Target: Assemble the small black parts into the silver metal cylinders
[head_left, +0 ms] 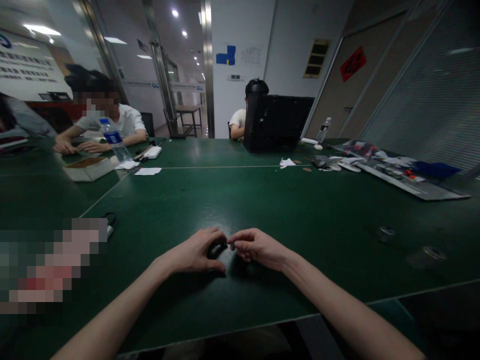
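Right hand [262, 248]: grip pinching a tiny piece [230, 244]; slackening could drop it.
Left hand [195, 250]: grip loose, thumb parted; one bump, I'd say, might flick it away.

A wide green table [330, 215] has a smooth top, which is divided by thin pale seams [210, 166]. Behind its far edge stands a white wall [242, 25], on which a blue paper sheet [229, 56] is fixed. Left of it, tall glass panels [129, 75] in shiny metal frames [207, 65] show a corridor [187, 52] with small round ceiling lamps [184, 33]. Behind the right part of the far edge there is a brown door [375, 65] with a red diamond-shaped paper [353, 65]; farther right, a grey, finely striped panel [431, 110].
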`<move>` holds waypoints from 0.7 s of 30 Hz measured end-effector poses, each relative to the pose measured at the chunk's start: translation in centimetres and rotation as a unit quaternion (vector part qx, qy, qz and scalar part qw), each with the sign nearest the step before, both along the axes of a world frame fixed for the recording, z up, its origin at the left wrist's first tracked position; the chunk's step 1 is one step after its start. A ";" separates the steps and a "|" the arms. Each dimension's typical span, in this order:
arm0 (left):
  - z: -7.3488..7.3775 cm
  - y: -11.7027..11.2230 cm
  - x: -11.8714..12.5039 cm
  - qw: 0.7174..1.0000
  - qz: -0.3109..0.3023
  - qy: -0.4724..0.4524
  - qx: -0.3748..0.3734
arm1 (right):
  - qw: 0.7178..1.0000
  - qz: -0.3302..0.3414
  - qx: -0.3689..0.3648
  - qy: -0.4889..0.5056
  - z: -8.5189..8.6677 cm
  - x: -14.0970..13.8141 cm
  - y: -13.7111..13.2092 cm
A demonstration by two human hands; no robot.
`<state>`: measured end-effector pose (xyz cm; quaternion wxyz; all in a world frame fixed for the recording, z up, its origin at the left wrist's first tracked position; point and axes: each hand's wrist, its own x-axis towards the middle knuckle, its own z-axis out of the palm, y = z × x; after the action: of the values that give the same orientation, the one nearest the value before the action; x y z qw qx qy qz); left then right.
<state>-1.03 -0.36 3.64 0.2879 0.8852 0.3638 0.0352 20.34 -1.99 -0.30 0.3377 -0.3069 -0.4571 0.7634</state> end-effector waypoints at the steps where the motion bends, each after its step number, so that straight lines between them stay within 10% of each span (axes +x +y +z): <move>1: 0.0 0.0 0.0 1.000 0.001 0.002 -0.002 | 1.000 -0.001 0.001 -0.004 0.1 0.0 0.0; 21: 0.2 -0.1 0.1 1.000 0.007 0.012 -0.005 | 0.998 0.036 0.037 -0.040 -0.2 0.4 0.3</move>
<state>-0.95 -0.42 3.81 0.2878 0.8816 0.3732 0.0243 20.71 -1.72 -0.45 0.3024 -0.3077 -0.5088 0.7450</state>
